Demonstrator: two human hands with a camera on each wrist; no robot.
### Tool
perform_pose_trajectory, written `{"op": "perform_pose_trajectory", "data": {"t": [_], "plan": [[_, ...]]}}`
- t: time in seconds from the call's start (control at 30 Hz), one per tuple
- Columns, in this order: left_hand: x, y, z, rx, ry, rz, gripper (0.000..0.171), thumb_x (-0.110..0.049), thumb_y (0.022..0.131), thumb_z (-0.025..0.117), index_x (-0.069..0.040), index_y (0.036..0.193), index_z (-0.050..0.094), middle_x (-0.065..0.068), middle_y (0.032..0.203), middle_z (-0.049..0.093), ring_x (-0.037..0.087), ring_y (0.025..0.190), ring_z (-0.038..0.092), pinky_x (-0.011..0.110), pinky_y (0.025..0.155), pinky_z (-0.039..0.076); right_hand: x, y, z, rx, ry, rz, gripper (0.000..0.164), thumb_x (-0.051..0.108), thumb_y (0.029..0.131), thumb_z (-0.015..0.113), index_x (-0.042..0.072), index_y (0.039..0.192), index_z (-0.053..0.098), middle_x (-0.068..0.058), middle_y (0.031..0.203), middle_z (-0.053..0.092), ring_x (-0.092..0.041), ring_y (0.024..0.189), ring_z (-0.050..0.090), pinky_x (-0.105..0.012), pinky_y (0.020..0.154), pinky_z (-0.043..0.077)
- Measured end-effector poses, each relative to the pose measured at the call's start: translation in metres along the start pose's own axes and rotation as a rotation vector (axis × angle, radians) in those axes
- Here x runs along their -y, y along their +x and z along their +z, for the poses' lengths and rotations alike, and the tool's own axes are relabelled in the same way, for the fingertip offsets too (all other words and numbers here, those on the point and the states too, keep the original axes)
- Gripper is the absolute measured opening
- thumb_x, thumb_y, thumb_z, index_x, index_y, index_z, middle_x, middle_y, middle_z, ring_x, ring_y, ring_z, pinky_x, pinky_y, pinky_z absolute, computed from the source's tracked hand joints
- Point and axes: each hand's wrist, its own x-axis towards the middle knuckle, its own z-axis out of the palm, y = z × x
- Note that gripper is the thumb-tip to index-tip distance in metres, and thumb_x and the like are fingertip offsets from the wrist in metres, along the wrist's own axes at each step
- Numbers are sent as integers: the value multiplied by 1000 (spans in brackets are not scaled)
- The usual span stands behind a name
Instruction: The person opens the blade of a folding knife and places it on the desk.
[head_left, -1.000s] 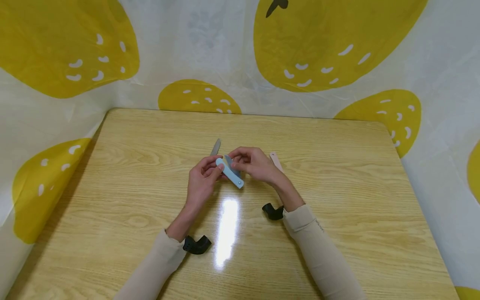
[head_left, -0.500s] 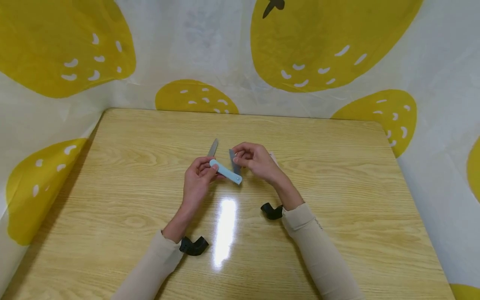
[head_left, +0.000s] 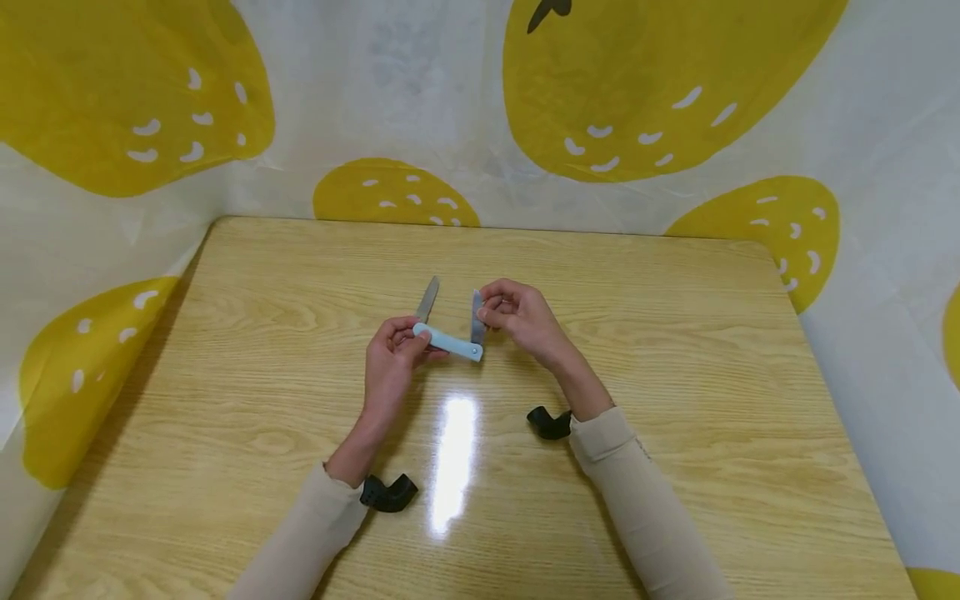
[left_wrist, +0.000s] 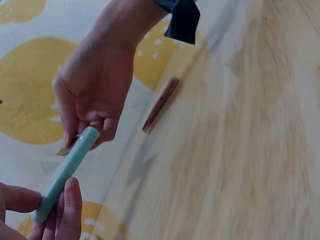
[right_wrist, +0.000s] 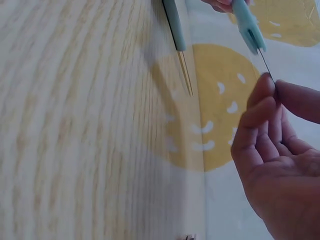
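Observation:
My left hand (head_left: 392, 358) grips the light blue handle of a folding knife (head_left: 453, 344), held above the table. My right hand (head_left: 525, 325) pinches the knife's grey blade (head_left: 477, 317) between thumb and fingers. The blade stands out from the handle at roughly a right angle. In the right wrist view the thin blade edge runs from the slotted handle (right_wrist: 247, 27) into my right fingertips. Behind my left hand lies a second folding knife, its blade (head_left: 428, 300) out; its handle (right_wrist: 174, 25), of similar colour, shows in the right wrist view.
A folded pinkish-brown knife (left_wrist: 161, 104) lies on the wooden table (head_left: 675, 375), hidden behind my right hand in the head view. Black camera mounts (head_left: 390, 493) sit at both wrists. A white cloth with yellow fruit prints (head_left: 420, 83) hangs around the table's far edge and sides.
The blade has swung away from the light blue handle, from nearly folded to about a right angle. My right hand moved slightly away and up with it; the handle turned flatter.

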Motion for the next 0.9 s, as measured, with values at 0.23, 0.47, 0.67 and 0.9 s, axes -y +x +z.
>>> {"op": "perform_pose_trajectory", "data": {"t": [0.23, 0.47, 0.67, 0.9], "plan": [[2, 1, -7, 64, 108, 35, 29, 4, 102, 60, 9, 130, 59, 4, 97, 61, 19, 82, 72, 46, 86, 64, -1, 2, -3, 26, 21, 59, 18, 2, 98, 68, -3, 115, 63, -5, 93, 62, -19, 81, 68, -39, 80, 60], [2, 4, -15, 185, 316, 90, 44, 3, 92, 75, 2, 134, 60, 14, 114, 66, 20, 97, 73, 25, 84, 62, 3, 2, -6, 30, 38, 83, 22, 4, 97, 67, -3, 118, 63, -3, 93, 62, -20, 78, 65, -36, 80, 61], [3, 3, -16, 227, 375, 140, 45, 1, 89, 80, -1, 130, 63, 21, 117, 67, 17, 93, 73, 19, 79, 60, 2, 3, -9, 73, 42, 74, 31, 8, 100, 64, -1, 130, 60, -1, 94, 60, -18, 78, 60, -38, 80, 60], [5, 4, -16, 219, 399, 173, 36, -2, 89, 81, -1, 122, 68, 18, 114, 68, 10, 95, 69, 17, 77, 59, 1, 6, -11, 114, 11, 32, 30, 14, 103, 66, 1, 130, 61, -4, 93, 65, -24, 78, 63, -44, 79, 60]]}}
